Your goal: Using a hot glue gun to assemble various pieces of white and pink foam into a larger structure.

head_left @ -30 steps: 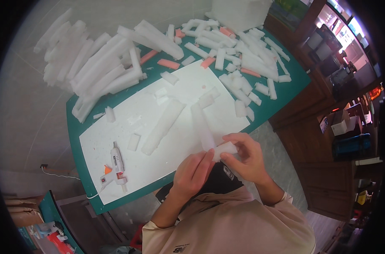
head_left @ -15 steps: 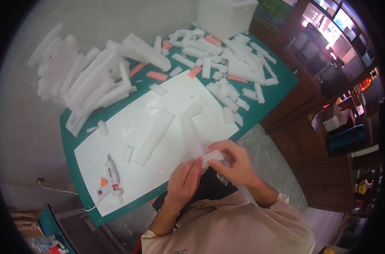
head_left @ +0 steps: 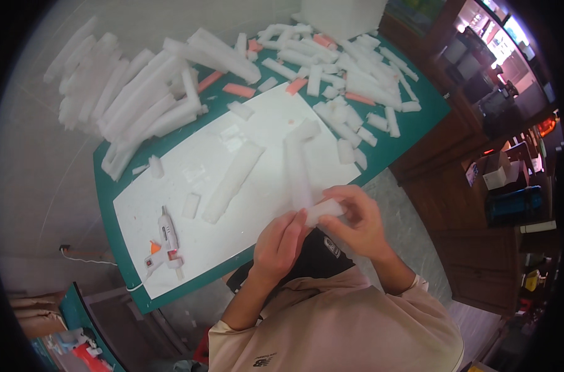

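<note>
The person's left hand hides where the long, pale white foam strip ends beside the short white foam piece; whether they touch is unclear. Behind that piece, some fingertips of the right hand disappear. The top edge crops a large white foam block (its upper part is lost).

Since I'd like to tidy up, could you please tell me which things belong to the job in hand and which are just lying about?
Likely belonging:
- short white foam block, between the left hand and right hand
- long white foam strip, near end by the block
- glue gun, probably, though untouched

Likely lying about:
- pink foam strips
- box at the right
- blue object below it
</note>
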